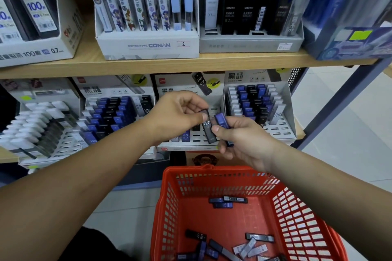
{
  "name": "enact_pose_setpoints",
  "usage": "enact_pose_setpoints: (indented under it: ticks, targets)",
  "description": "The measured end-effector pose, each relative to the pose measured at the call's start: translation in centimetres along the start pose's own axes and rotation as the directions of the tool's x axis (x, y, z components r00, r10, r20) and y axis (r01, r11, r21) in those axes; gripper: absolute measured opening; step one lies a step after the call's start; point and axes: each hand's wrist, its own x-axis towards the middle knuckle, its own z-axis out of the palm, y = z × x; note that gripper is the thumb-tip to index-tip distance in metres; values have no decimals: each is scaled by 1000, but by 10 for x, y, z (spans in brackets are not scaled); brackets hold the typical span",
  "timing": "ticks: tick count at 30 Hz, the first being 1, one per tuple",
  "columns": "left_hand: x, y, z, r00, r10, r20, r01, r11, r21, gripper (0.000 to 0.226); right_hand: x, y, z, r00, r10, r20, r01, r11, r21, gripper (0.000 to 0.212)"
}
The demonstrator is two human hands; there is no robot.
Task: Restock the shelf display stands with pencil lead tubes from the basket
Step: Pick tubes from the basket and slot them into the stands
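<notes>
Basket (212, 170) of red slotted plastic lies closest, below my forearms. Loose lead tubes (228, 202) are scattered on its bottom: dark blue, black and clear ones, a small cluster toward the far wall and most heaped at the near edge. Above its far rim my two hands meet. My right grip (244, 140) is curled round a blue tube (222, 121), whose cap end sticks up past the thumb. My left grip (178, 116) pinches the top of a black tube (209, 129) marked 0.7 between thumb and fingertips. That tube hangs nearly upright, just beside the blue one, and my right thumb is at its side. Behind both hands stands the middle display stand (169, 89) on the lower shelf, open slots showing in its front rows and a few tubes standing near my left wrist. Fuller stands (110, 116) flank it. Higher and farther, the upper shelf (148, 65) carries more boxes of leads, a Detective Conan box (148, 45) among them.
</notes>
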Motion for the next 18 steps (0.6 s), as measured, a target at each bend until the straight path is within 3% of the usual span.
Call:
enact_pose_setpoints:
  ticks: [3,8,13,16,18]
  targets:
    - [3,-4,-6,999,-3,-46,4,1000,26,20,-2,-1,-4,994,22,-107,-23,1000,-7,26]
    - [6,-8,-3,997,26,-71,-17,993,121,17,-6,-4,-13,983,-44,-180,35,998,-56,17]
    - [11,-12,-12,995,41,-92,-23,982,185,14,-12,-9,-14,984,-68,-162,65,998,-27,18]
    - [8,-16,-8,999,43,-14,-36,944,328,14,-12,-15,-20,978,-98,-181,108,993,45,21]
    - [8,-19,-3,999,54,-11,-45,917,397,14,-13,-17,-24,976,-130,-174,132,991,1,23]
